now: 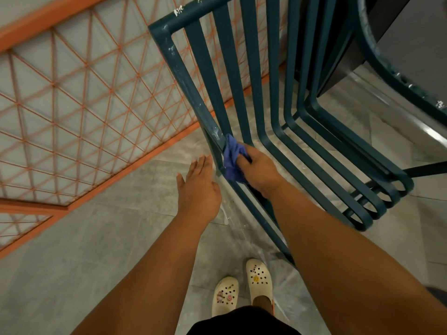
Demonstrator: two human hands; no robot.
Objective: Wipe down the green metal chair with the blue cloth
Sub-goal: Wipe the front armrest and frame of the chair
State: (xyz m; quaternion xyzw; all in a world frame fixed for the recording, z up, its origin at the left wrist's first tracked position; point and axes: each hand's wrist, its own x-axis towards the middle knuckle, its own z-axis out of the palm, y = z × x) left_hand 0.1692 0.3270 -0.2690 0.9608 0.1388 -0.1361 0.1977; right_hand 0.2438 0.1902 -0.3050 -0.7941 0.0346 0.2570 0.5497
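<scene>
The green metal chair (254,76) with slatted back and seat fills the upper right of the head view, its frame flecked with white paint. My right hand (260,171) is shut on the blue cloth (232,157), pressing it against the left side rail where the back meets the seat. My left hand (197,187) hovers open just left of that rail, fingers together and stretched out, touching nothing.
An orange metal lattice railing (72,97) runs along the left. A dark table (399,32) stands behind the chair at the upper right. Grey tiled floor (108,238) lies below, with my feet in cream clogs (242,286) near the bottom.
</scene>
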